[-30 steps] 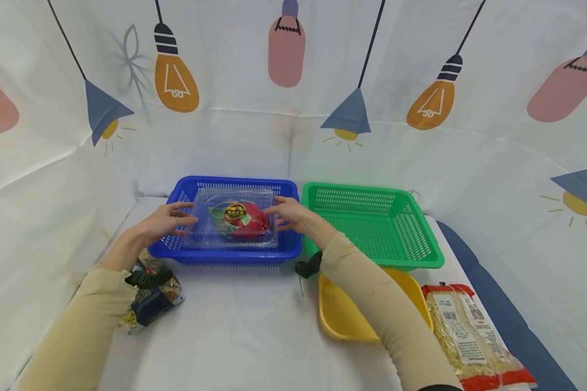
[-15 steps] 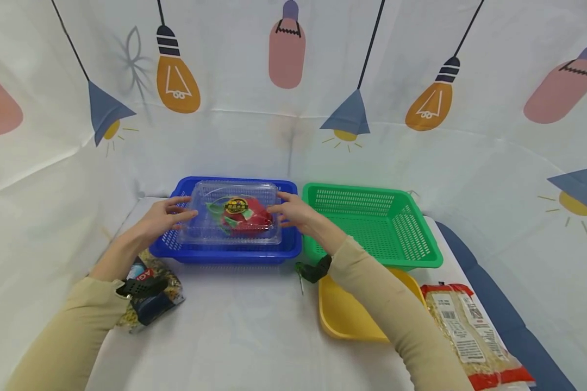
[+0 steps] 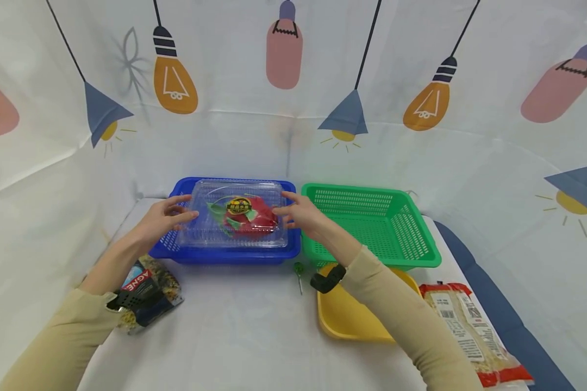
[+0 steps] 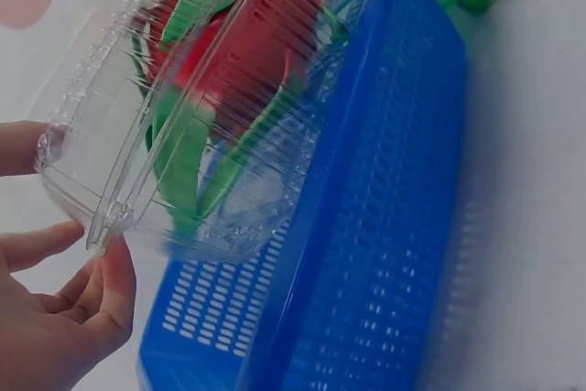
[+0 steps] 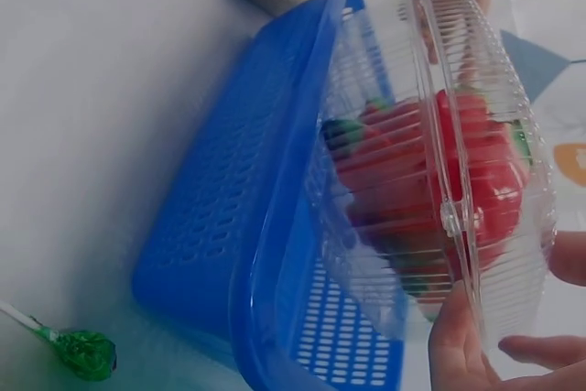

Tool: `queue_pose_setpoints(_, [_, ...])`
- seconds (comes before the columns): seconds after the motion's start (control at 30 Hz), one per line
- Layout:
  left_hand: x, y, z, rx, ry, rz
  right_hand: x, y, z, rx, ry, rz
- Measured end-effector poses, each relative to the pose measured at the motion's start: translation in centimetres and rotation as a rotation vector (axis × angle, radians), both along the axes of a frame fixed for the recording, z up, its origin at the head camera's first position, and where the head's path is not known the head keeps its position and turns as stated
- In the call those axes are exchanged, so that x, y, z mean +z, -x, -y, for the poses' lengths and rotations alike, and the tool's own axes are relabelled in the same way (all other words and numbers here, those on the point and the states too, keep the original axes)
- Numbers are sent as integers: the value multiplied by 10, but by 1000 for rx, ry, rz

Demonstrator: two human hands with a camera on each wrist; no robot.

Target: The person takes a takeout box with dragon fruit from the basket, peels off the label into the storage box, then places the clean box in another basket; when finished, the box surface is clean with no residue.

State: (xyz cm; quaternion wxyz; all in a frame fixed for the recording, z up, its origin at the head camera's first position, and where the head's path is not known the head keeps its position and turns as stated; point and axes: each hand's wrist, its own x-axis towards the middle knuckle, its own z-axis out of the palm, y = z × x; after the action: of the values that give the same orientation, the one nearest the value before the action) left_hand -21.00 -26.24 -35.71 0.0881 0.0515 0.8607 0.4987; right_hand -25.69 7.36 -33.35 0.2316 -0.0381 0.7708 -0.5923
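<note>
A clear plastic clamshell box (image 3: 200, 233) with a red and green item (image 3: 259, 217) inside and a round black-and-yellow label on its lid is held over the blue basket (image 3: 225, 255). My left hand (image 3: 158, 222) grips its left end; in the left wrist view the thumb and fingers of that hand (image 4: 64, 309) pinch the rim. The right hand (image 3: 305, 217) holds the opposite end, its fingers on the rim in the right wrist view. The box (image 5: 366, 263) stands partly above the basket wall (image 5: 220, 190); whether it touches the basket, I cannot tell.
Right of the blue basket is a green basket (image 3: 372, 233), with a yellow tray (image 3: 352, 315) in front. A bag with red ends (image 3: 469, 326) lies at the right. The patterned bag (image 3: 151, 293) is under the left wrist. A green lollipop (image 3: 298, 269) lies near the middle.
The box has shifted slightly right and appears a little nearer the camera. The right hand has moved right with it, uncovering the lollipop. The left hand stays at the left end.
</note>
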Motion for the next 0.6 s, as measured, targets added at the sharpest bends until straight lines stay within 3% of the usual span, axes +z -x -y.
queue_pose_setpoints(0.6, [10,-30,-8,-25,-92,-24,13,-35,-18,12,57,-50])
